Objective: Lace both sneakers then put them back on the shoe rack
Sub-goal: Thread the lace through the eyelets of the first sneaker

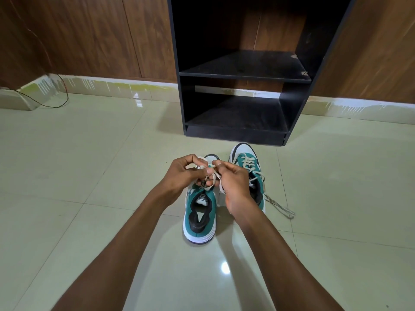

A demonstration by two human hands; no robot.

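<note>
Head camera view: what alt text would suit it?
Both hands, left hand and right hand, pinch the cream lace of a green-and-white sneaker on the glossy tiled floor. Its mate lies alongside, before a black shoe rack.

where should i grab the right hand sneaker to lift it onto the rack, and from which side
Grip the right sneaker at its heel collar, coming from above on the near side. Its heel points toward the person and the dark opening faces up, so fingers can hook inside the rim. Loose lace ends trail on the floor to its right; they will likely dangle. The shoe rack stands just beyond.

"PUMA" is printed on the left sneaker's tongue label (204,197).
</note>
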